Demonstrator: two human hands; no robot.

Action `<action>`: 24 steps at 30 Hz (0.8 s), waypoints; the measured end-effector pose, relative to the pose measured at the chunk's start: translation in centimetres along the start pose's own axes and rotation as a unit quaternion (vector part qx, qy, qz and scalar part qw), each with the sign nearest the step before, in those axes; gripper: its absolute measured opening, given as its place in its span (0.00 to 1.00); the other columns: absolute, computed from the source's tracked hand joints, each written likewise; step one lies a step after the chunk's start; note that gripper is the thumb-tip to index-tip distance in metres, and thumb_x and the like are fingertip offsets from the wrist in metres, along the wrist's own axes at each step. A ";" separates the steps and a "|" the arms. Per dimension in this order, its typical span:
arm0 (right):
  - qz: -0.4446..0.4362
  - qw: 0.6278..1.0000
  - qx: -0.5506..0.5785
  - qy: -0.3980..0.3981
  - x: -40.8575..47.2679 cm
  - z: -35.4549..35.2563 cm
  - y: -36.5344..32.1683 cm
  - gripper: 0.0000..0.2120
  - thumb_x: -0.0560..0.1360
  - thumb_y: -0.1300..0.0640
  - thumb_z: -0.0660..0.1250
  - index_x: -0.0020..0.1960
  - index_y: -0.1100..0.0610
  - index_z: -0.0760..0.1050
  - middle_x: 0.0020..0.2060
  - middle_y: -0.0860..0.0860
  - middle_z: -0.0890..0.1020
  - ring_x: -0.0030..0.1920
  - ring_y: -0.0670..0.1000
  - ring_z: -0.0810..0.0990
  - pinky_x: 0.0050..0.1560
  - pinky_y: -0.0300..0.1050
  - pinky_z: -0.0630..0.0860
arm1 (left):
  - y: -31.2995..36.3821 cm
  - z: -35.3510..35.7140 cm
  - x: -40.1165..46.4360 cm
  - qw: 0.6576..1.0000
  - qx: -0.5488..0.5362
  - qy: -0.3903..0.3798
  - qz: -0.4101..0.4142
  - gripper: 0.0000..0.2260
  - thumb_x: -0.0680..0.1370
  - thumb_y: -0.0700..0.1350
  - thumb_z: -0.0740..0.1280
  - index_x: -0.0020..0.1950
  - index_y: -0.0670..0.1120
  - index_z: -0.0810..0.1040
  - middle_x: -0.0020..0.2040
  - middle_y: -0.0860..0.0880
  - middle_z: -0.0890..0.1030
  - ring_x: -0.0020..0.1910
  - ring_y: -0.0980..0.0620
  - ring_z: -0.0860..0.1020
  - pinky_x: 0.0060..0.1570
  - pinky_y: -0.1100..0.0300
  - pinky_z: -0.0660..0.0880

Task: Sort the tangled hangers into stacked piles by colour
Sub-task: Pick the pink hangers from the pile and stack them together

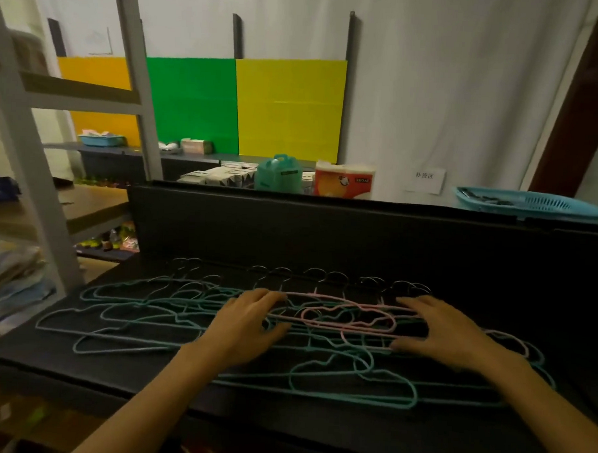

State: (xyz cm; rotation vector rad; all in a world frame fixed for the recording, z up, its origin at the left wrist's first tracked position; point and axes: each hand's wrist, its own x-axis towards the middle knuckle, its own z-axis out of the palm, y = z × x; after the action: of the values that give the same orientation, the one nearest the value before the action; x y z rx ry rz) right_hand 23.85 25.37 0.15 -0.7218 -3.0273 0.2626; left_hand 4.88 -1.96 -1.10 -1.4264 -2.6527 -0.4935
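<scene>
A tangle of thin wire hangers lies spread across a black table [150,370]. Teal hangers [353,384] make up most of it, pale blue ones [94,317] lie at the left, and pink hangers [348,316] sit in the middle on top. My left hand [250,323] rests on the left end of the pink hangers, fingers spread and curled over the wires. My right hand [446,333] presses on their right end, fingers apart. Whether either hand grips a wire is unclear. The metal hooks [323,276] point toward the far side.
A black upright panel [324,234] closes the table's far edge. A blue plastic basket [529,202] sits at the back right. A grey shelf frame [32,169] stands at the left. Boxes, a teal container [279,174] and a paper-roll pack [343,180] lie behind the panel.
</scene>
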 end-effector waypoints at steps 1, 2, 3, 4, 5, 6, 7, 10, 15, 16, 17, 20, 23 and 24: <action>0.009 1.000 0.003 -0.004 0.2 0.0 0.1 0.46 0.65 0.27 0.66 0.76 0.42 0.54 0.75 0.48 0.61 0.71 0.51 0.65 0.69 0.48 0.66 | -0.4 0.2 0.9 1.000 0.002 -0.010 0.009 0.26 0.77 0.60 0.60 0.73 0.55 0.61 0.70 0.53 0.66 0.65 0.53 0.68 0.63 0.56 0.68; 0.021 1.000 0.010 -0.009 0.3 0.0 0.2 0.47 0.64 0.27 0.67 0.76 0.42 0.54 0.75 0.48 0.61 0.72 0.51 0.64 0.70 0.48 0.66 | -0.9 0.6 1.8 1.000 0.003 -0.023 0.016 0.27 0.77 0.61 0.60 0.73 0.55 0.60 0.71 0.53 0.66 0.66 0.52 0.68 0.64 0.54 0.67; 0.033 0.999 0.020 -0.015 0.4 0.1 0.3 0.47 0.64 0.27 0.67 0.77 0.42 0.54 0.75 0.48 0.61 0.72 0.52 0.64 0.70 0.48 0.65 | -1.2 0.9 2.5 0.999 0.004 -0.037 0.021 0.27 0.76 0.62 0.60 0.73 0.55 0.60 0.71 0.53 0.65 0.67 0.52 0.67 0.65 0.53 0.67; 0.044 0.998 0.030 -0.021 0.4 0.1 0.4 0.48 0.63 0.27 0.67 0.77 0.42 0.54 0.75 0.48 0.61 0.72 0.52 0.64 0.71 0.48 0.65 | -1.5 1.2 3.2 0.998 -0.001 -0.051 0.026 0.28 0.76 0.63 0.61 0.73 0.56 0.59 0.72 0.53 0.64 0.68 0.51 0.66 0.66 0.52 0.66; 0.051 0.998 0.040 -0.026 0.4 0.2 0.5 0.49 0.62 0.26 0.68 0.76 0.42 0.54 0.75 0.49 0.61 0.72 0.51 0.64 0.71 0.48 0.65 | -1.7 1.4 3.8 0.998 -0.009 -0.064 0.029 0.29 0.75 0.64 0.61 0.73 0.58 0.58 0.72 0.53 0.63 0.68 0.51 0.66 0.67 0.51 0.66; 0.057 0.997 0.051 -0.028 0.5 0.2 0.6 0.50 0.60 0.26 0.68 0.76 0.41 0.55 0.75 0.49 0.62 0.72 0.51 0.65 0.71 0.48 0.65 | -2.0 1.6 4.5 0.996 -0.017 -0.076 0.033 0.31 0.74 0.66 0.62 0.73 0.59 0.58 0.73 0.53 0.62 0.69 0.51 0.65 0.67 0.51 0.65; 0.065 0.995 0.065 -0.029 0.6 0.2 0.7 0.51 0.59 0.25 0.69 0.76 0.41 0.56 0.74 0.48 0.63 0.71 0.50 0.66 0.71 0.47 0.66 | -2.1 1.7 5.1 0.995 -0.024 -0.090 0.039 0.32 0.73 0.66 0.62 0.73 0.59 0.57 0.74 0.54 0.61 0.70 0.51 0.64 0.68 0.51 0.64; 0.085 0.991 0.101 -0.023 0.8 -0.1 0.5 0.53 0.56 0.26 0.72 0.75 0.43 0.59 0.72 0.48 0.67 0.68 0.47 0.69 0.68 0.45 0.69 | -2.6 2.2 6.5 0.989 -0.040 -0.129 0.060 0.34 0.72 0.66 0.63 0.74 0.59 0.55 0.75 0.54 0.60 0.71 0.52 0.63 0.69 0.52 0.62; 0.119 0.987 0.111 0.002 0.2 -0.7 -1.8 0.50 0.55 0.33 0.76 0.73 0.47 0.64 0.69 0.46 0.70 0.66 0.46 0.70 0.65 0.42 0.70 | -4.0 2.6 8.1 0.983 -0.071 -0.139 0.093 0.37 0.69 0.68 0.66 0.74 0.60 0.56 0.72 0.50 0.65 0.68 0.49 0.66 0.67 0.52 0.66; 0.128 0.986 0.110 0.009 -0.2 -0.8 -2.3 0.50 0.55 0.32 0.76 0.72 0.47 0.64 0.68 0.46 0.70 0.65 0.46 0.71 0.65 0.41 0.70 | -4.2 2.6 8.3 0.982 -0.084 -0.140 0.100 0.37 0.68 0.68 0.67 0.73 0.60 0.57 0.70 0.50 0.66 0.67 0.49 0.67 0.65 0.53 0.67; 0.137 0.984 0.108 0.020 -0.5 -0.9 -2.8 0.50 0.55 0.31 0.76 0.72 0.46 0.65 0.67 0.46 0.71 0.65 0.45 0.71 0.65 0.41 0.70 | -4.4 2.6 8.5 0.979 -0.102 -0.141 0.108 0.38 0.68 0.67 0.68 0.73 0.60 0.57 0.68 0.50 0.67 0.65 0.49 0.67 0.64 0.54 0.68; 0.166 0.978 0.110 0.057 -1.8 -0.7 -4.1 0.50 0.53 0.28 0.73 0.71 0.46 0.66 0.64 0.44 0.73 0.63 0.45 0.73 0.63 0.42 0.72 | -5.1 2.4 8.7 0.969 -0.155 -0.129 0.141 0.39 0.66 0.65 0.71 0.72 0.60 0.58 0.66 0.52 0.66 0.64 0.52 0.67 0.63 0.58 0.69; 0.186 0.970 0.130 0.082 -3.4 -0.3 -5.2 0.50 0.51 0.26 0.73 0.69 0.44 0.68 0.61 0.42 0.73 0.63 0.44 0.74 0.60 0.40 0.73 | -5.5 1.6 8.9 0.961 -0.192 -0.087 0.180 0.39 0.66 0.65 0.71 0.73 0.59 0.58 0.65 0.54 0.65 0.62 0.55 0.68 0.62 0.60 0.70; 0.189 0.969 0.134 0.090 -4.0 -0.1 -5.5 0.49 0.52 0.27 0.74 0.69 0.44 0.68 0.61 0.42 0.73 0.63 0.44 0.74 0.60 0.39 0.73 | -5.6 1.4 9.0 0.958 -0.200 -0.073 0.192 0.39 0.66 0.65 0.71 0.73 0.58 0.59 0.65 0.54 0.65 0.61 0.56 0.68 0.61 0.61 0.69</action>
State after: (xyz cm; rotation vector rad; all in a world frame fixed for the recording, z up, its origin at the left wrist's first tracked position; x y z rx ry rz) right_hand 24.97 18.78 1.29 -1.2133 -2.5942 0.5633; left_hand -4.63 2.77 -1.67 -2.1060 -2.3685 -0.9478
